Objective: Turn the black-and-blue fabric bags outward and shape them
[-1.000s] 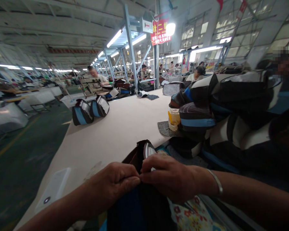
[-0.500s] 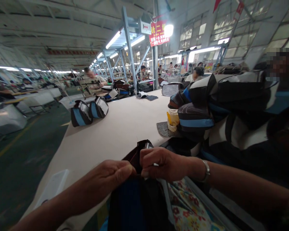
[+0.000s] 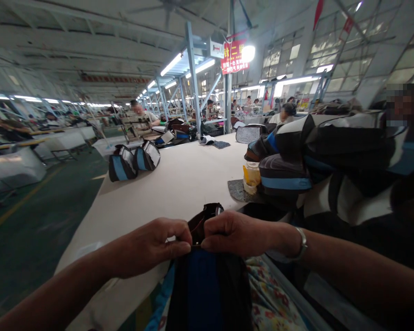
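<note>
A dark bag piece [image 3: 204,289] with a blue stripe down its middle stands upright at the table's near edge, close to my body. Its upper opening gapes, and a brownish inside shows between my hands. My left hand [image 3: 163,239] pinches the opening's edge from the left with thumb and fingers. Just across a small gap, my right hand [image 3: 232,233], with a silver bracelet at its wrist, is closed on the same edge. A short stretch of the edge runs taut between both thumbs. The bag's lower part drops out of the picture.
The pale table [image 3: 152,197] stretches ahead. Two striped bag pieces [image 3: 122,164] stand at its left edge. To the right are a yellowish glue pot [image 3: 251,177] on a grey scrap [image 3: 237,189] and a high heap of bag pieces [image 3: 285,177]. Several people work farther back.
My left hand's fingers have curled in to pinch the edge, with the thumb now straighter. The bag has turned more square to me. The whole view has shifted slightly.
</note>
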Demonstrator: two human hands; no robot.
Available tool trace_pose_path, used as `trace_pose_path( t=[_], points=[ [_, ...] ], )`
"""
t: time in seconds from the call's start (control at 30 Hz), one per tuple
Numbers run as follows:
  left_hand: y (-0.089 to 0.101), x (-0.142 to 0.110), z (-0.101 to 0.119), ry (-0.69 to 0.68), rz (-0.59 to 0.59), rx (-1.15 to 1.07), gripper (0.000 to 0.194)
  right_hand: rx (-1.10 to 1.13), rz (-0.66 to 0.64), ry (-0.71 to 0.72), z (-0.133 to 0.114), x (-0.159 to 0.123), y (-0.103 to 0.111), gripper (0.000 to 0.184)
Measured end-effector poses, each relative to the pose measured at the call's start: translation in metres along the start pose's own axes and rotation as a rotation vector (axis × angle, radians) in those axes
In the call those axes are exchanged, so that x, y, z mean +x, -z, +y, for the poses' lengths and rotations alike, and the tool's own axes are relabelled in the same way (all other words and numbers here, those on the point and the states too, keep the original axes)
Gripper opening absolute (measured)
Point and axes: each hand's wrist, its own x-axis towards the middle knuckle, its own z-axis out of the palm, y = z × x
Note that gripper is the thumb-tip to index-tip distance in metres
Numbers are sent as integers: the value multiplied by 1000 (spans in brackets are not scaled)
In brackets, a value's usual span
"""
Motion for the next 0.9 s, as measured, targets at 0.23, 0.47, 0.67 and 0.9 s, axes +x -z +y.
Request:
trace_pose_path(
  t=[0.23, 0.47, 0.67, 0.9],
  points=[
    [-13, -8, -4, 2, 85, -10, 27, 2, -36, -16, -3, 2, 1, 40],
    [-16, 0, 5, -99, 173, -12, 29, -130, -202, 115, -25, 14, 13, 11],
    [-2, 9, -17, -164, -85, -249, 41, 78, -196, 159, -7, 16, 3, 20],
    [-5, 8, -8, -117, -15, -46, 34, 66, -98, 106, -4, 2, 6, 25]
  ],
)
